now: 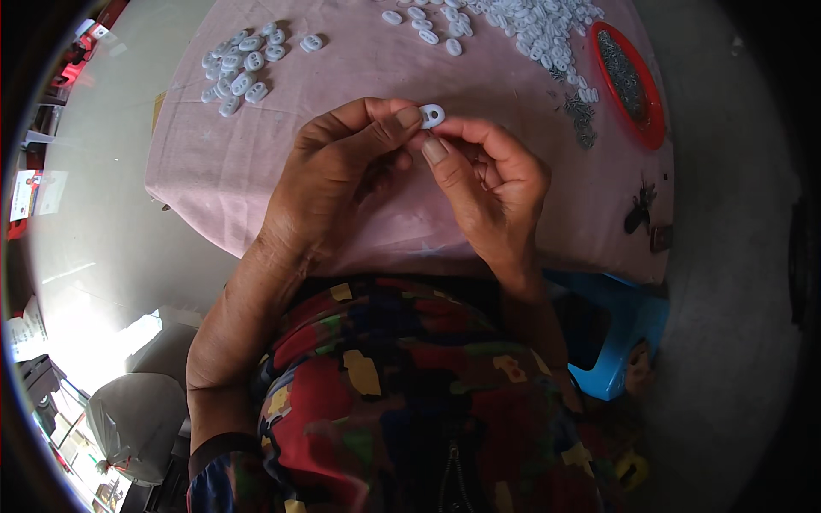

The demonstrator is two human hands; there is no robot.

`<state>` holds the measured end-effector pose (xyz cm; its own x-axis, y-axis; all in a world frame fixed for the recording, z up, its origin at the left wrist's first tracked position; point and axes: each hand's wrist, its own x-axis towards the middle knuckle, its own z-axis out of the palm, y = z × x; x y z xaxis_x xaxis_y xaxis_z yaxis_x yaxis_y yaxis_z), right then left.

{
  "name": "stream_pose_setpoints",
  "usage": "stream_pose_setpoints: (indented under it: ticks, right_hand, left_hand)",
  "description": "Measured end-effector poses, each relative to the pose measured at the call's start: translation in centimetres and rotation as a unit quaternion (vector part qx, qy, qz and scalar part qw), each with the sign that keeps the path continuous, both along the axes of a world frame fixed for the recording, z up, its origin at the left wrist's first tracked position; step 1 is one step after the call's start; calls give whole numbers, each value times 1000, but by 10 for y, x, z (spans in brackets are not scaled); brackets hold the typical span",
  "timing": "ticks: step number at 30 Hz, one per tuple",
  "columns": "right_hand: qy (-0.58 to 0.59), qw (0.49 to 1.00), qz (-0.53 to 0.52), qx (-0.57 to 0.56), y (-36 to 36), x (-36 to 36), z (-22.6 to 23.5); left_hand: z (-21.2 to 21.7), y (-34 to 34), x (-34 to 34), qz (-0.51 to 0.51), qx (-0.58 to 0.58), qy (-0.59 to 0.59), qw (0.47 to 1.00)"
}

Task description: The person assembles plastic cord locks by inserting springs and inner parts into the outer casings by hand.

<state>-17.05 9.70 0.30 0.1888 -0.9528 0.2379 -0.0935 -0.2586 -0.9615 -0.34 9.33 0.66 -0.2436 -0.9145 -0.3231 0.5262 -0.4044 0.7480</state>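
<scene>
My left hand (329, 162) pinches a small white oval plastic piece with holes (435, 114) between thumb and forefinger, above the cloth-covered table. Close against that piece is my right hand (500, 188), its thumb and forefinger drawn together just below and beside it. Whatever the right fingertips hold, if anything, is too small to tell. A loose pile of similar white oval pieces (235, 64) lies at the table's far left. Many more white pieces (547, 26) are heaped at the far right. Small metal parts (581, 120) are scattered beyond my right hand.
A red oval tray (656, 128) filled with small metal parts (623, 73) stands at the right table edge. Nearer on that side lie small dark objects (640, 212). Under the table's right edge is a blue stool (637, 329). A grey bag (137, 419) sits at lower left.
</scene>
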Motion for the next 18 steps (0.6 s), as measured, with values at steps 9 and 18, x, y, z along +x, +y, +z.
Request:
stream_pose_setpoints:
  ticks: [9,18]
  right_hand:
    - [-40,997,-60,27,0,4,4]
    - [352,894,-200,-195,-38,-49,1]
  left_hand:
    - [-4,4,-11,44,-122,-94,987]
    - [-4,-10,1,61,-53,-14,997]
